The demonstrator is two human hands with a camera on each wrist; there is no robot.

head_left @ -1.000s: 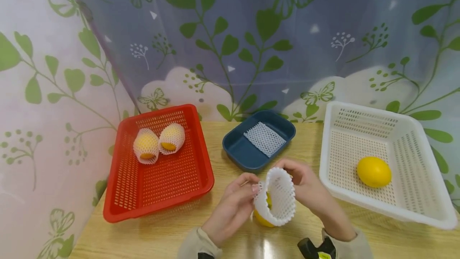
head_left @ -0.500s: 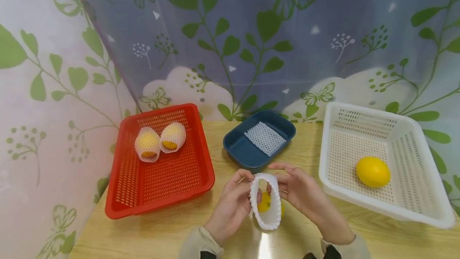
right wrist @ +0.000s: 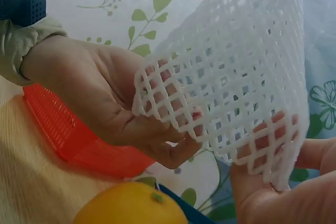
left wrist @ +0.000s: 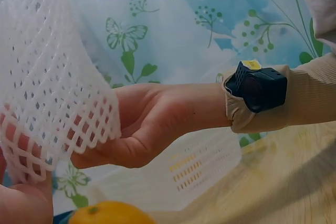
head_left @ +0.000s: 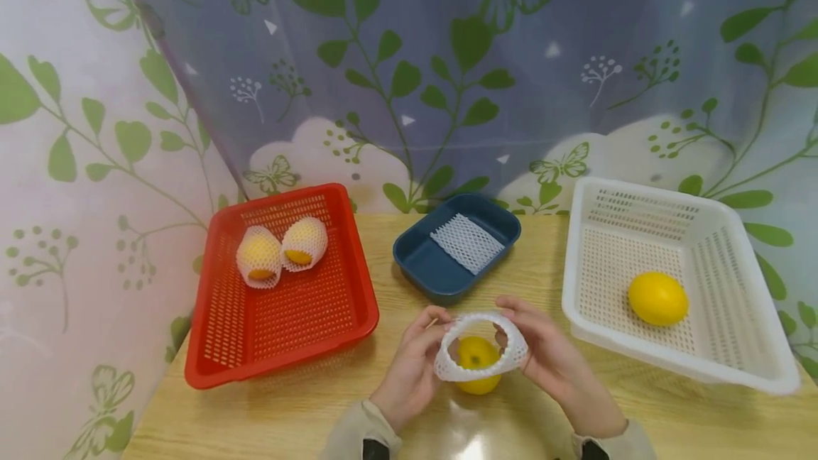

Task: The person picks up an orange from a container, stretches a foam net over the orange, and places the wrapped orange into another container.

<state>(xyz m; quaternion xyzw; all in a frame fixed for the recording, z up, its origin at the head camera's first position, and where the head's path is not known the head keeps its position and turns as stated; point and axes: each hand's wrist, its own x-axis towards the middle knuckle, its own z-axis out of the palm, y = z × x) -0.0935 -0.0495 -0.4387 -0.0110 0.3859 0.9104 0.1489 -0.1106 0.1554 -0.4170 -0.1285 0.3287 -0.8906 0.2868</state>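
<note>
Both hands hold a white foam fruit net [head_left: 516, 353] with its mouth stretched wide, over a round yellow fruit [head_left: 479, 384] on the table. My left hand [head_left: 411, 371] grips the net's left side, my right hand [head_left: 557, 364] its right side. Through the mesh in the right wrist view, fingers show inside the foam net [right wrist: 226, 77]. Below its lower edge sits the fruit [right wrist: 131, 208], its green stem end up. In the left wrist view the net hides part of both hands, and only the top of the fruit [left wrist: 111, 214] shows.
At left a red basket [head_left: 287, 329] holds two yellow fruits in foam nets [head_left: 303, 243]. A flat foam net [head_left: 468, 243] lies in a blue tray [head_left: 415, 265] at the back. To the right, a white basket [head_left: 728, 304] contains one bare yellow fruit [head_left: 658, 298].
The net's mouth has gone from tall and narrow to wide, with the fruit showing through it. My right hand has shifted its hold and drawn its side of the net outward.
</note>
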